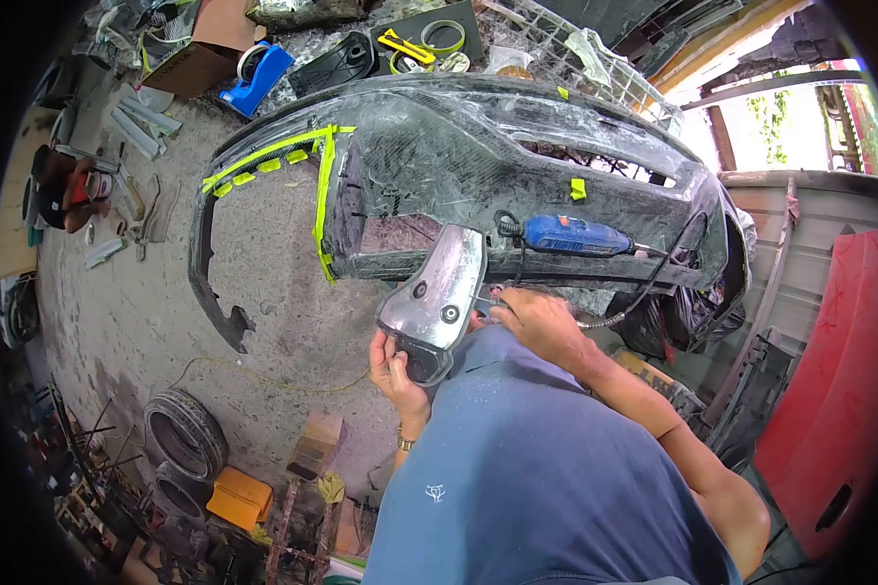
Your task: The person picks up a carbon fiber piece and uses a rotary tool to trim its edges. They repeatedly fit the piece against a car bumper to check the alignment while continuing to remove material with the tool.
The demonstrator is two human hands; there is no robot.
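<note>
My left hand (397, 375) grips the lower end of a silver and black molded part (439, 292), which has two round fittings in its face. At the part's right edge, my right hand (541, 322) is closed round the handpiece of a flexible shaft, mostly hidden by the fingers. Its spring-like metal end (600, 322) shows below the wrist side, and a black cable loops up to a blue rotary tool (576, 236). That tool lies on a large black car bumper (429, 161) with bright yellow tape (324, 195) along an opening. Whatever bit meets the part is hidden.
Behind the bumper are a blue tape dispenser (257, 78), a yellow cutter (405, 46) and a wire rack (595, 54). Tires (185, 434) and an orange box (239, 497) are at lower left. A red panel (829, 390) leans right. Another person (63, 190) sits far left.
</note>
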